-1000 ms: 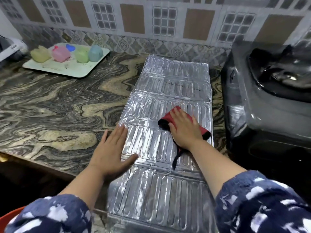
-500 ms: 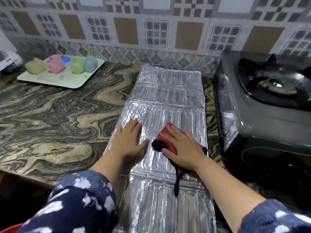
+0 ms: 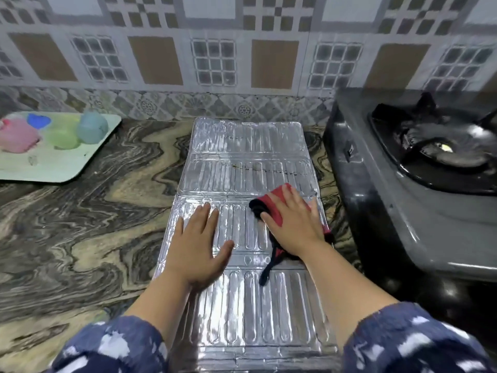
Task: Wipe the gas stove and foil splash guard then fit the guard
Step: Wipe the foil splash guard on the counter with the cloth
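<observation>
The silver foil splash guard (image 3: 242, 157) lies flat and unfolded on the marble counter, running from the tiled wall toward me. My left hand (image 3: 199, 243) rests flat on its left side, fingers spread, holding nothing. My right hand (image 3: 294, 224) presses a red and black cloth (image 3: 271, 203) onto the guard's right half, palm down over it. A dark strip of the cloth trails toward me. The grey gas stove (image 3: 403, 205) with its black burner (image 3: 441, 149) stands just right of the guard.
A pale green tray (image 3: 53, 168) with pink, green and blue plastic cups sits at the back left of the counter (image 3: 80, 224). The tiled wall (image 3: 242, 63) runs along the back. The stove's side is close to the guard's right edge.
My right hand has slid the cloth to the right and farther from me across the guard. My left hand stays flat on the left side. The camera has tilted up.
</observation>
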`<control>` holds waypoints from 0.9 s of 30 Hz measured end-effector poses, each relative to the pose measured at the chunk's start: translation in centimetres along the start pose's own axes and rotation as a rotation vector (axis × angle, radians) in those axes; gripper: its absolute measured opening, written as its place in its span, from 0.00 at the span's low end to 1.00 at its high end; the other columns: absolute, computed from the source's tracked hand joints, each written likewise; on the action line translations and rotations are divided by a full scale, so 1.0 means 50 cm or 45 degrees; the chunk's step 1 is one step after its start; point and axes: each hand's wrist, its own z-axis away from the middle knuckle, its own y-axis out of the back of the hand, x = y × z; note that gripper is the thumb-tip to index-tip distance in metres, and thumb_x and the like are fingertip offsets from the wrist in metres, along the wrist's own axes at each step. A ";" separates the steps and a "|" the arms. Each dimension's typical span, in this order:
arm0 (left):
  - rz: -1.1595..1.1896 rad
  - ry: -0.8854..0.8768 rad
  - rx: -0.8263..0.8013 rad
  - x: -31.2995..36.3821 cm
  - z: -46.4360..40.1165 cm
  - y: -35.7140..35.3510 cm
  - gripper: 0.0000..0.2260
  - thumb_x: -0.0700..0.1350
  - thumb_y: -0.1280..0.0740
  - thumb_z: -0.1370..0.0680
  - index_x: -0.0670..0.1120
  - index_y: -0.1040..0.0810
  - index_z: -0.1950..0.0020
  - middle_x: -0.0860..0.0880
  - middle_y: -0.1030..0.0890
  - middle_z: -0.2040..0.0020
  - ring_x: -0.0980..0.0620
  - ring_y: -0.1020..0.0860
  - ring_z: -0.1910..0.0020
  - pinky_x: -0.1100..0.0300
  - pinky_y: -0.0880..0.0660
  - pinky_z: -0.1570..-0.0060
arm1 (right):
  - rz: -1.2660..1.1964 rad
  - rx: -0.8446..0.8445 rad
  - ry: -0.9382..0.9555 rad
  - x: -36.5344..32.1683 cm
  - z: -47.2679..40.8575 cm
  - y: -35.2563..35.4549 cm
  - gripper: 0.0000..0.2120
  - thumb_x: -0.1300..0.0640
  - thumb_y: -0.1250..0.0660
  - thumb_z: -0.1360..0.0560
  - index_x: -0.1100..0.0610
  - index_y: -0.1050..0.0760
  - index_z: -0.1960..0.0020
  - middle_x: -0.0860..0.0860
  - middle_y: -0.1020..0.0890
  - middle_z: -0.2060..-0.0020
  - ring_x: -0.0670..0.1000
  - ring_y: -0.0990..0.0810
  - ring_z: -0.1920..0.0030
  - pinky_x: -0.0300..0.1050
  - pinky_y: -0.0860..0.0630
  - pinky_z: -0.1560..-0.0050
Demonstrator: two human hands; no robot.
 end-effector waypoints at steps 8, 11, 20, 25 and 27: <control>-0.085 -0.009 0.066 -0.048 -0.079 0.041 0.44 0.73 0.50 0.31 0.46 0.44 0.24 0.48 0.43 0.23 0.50 0.45 0.24 0.51 0.49 0.26 | 0.050 0.035 -0.284 0.004 -0.111 0.014 0.34 0.35 0.57 0.22 0.51 0.52 0.22 0.54 0.55 0.22 0.53 0.60 0.22 0.58 0.64 0.25; -0.144 0.061 -0.043 -0.083 -0.102 0.039 0.49 0.77 0.61 0.33 0.46 0.61 0.22 0.49 0.62 0.22 0.52 0.62 0.23 0.47 0.61 0.25 | 0.019 0.177 -0.302 -0.011 -0.106 0.004 0.32 0.37 0.54 0.21 0.53 0.51 0.22 0.54 0.54 0.22 0.52 0.59 0.22 0.55 0.63 0.25; -0.129 0.009 -0.046 -0.098 -0.105 0.029 0.48 0.76 0.60 0.32 0.45 0.61 0.22 0.47 0.63 0.22 0.51 0.64 0.24 0.49 0.64 0.26 | 0.003 0.079 -0.343 0.030 -0.173 0.019 0.28 0.43 0.56 0.19 0.52 0.53 0.22 0.51 0.53 0.22 0.50 0.57 0.22 0.53 0.62 0.24; -0.119 0.019 -0.048 -0.097 -0.106 0.026 0.48 0.77 0.61 0.32 0.46 0.62 0.22 0.48 0.64 0.22 0.52 0.65 0.24 0.47 0.62 0.25 | -0.028 0.082 -0.465 0.022 -0.260 0.028 0.29 0.44 0.56 0.19 0.56 0.53 0.22 0.54 0.54 0.22 0.53 0.58 0.22 0.56 0.60 0.24; -0.113 0.017 -0.046 -0.096 -0.105 0.026 0.48 0.77 0.60 0.32 0.46 0.61 0.22 0.48 0.63 0.22 0.52 0.64 0.24 0.47 0.62 0.25 | -0.045 0.063 -0.405 -0.007 -0.279 0.024 0.30 0.44 0.56 0.19 0.57 0.54 0.22 0.55 0.55 0.22 0.54 0.58 0.22 0.56 0.60 0.24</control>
